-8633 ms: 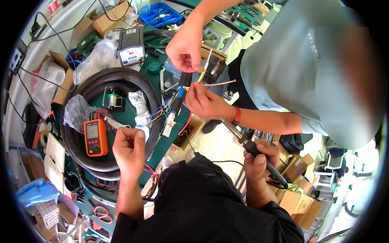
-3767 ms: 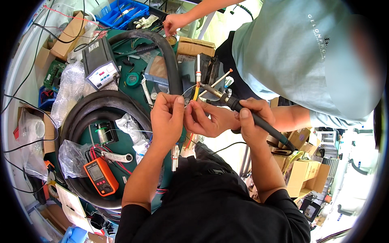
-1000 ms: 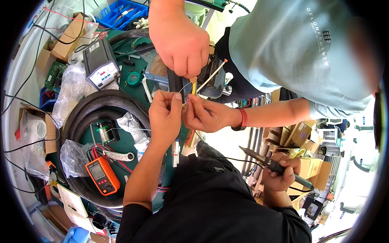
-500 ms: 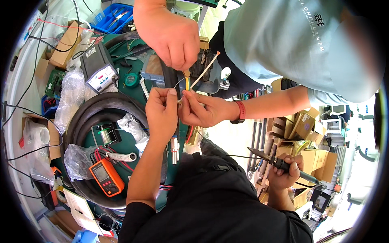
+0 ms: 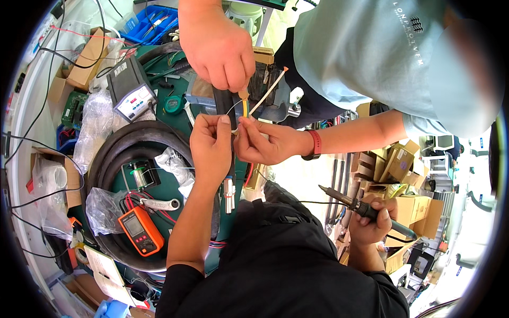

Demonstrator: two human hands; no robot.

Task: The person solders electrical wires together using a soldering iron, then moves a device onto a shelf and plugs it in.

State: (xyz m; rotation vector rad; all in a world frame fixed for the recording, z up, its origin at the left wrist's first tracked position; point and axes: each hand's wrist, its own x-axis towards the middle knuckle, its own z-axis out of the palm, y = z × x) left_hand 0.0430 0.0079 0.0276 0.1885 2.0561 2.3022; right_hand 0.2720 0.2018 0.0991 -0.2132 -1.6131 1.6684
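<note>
The soldering iron [image 5: 360,208] has been moved to lower right, clasped by the right grip [image 5: 369,228]; solder wire [image 5: 233,107] is pinched by the left grip [image 5: 211,142].

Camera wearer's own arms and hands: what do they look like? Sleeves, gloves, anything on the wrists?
Plain black short sleeves, no marking visible on them. Forearms bare. Left hand and right hand ungloved; no watch or band visible.

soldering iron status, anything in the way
Right hand gripping soldering iron, held aside. Left hand pinching thin wire. Co-worker's hands crowding yellow wire.
</note>
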